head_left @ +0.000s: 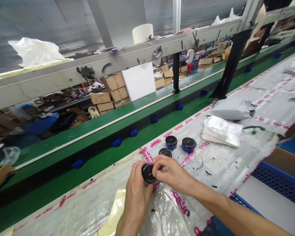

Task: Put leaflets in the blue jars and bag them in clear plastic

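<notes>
My left hand (139, 188) is wrapped round a small round container with a glossy black top (148, 173), holding it tilted above the plastic-covered table. The thumb and forefinger of my right hand (168, 168) are pinched together at the right edge of the black top; whatever may lie between them is too small to make out. Just beyond my hands stand similar round containers: one partly hidden behind my right fingers (165, 152), one with a blue side behind it (171, 142), and another to the right (188, 144).
A green conveyor belt (100, 164) runs alongside the table, carrying several blue round pieces (133, 132). White folded packets (222, 130) and a grey bag (231, 109) lie to the right. Yellowish backing paper (116, 209) sits near my left forearm. A black post (232, 65) rises by the belt.
</notes>
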Action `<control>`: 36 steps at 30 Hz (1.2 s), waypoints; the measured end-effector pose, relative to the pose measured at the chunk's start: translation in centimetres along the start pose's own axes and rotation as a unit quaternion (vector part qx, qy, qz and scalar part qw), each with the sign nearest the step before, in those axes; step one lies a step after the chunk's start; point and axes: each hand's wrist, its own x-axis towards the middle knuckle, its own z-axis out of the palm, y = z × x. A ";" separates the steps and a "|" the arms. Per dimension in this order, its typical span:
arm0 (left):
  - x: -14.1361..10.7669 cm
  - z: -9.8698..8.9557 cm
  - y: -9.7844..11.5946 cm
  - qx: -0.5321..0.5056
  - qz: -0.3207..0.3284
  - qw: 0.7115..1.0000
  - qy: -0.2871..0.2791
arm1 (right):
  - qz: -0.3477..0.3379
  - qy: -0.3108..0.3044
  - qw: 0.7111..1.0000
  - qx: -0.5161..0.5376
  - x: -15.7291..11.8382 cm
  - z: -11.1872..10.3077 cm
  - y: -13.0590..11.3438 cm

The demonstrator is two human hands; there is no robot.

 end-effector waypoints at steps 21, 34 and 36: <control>-0.3 0.2 0.2 0.027 0.012 0.999 0.017 | -0.006 0.022 0.999 -0.038 -0.3 0.2 -1.0; -0.5 0.1 0.3 0.044 0.001 0.999 0.013 | -0.018 0.039 0.997 -0.058 -0.5 0.7 -0.9; -0.5 0.1 0.2 0.048 0.003 0.999 0.016 | -0.016 0.040 0.998 -0.056 -0.5 0.7 -0.9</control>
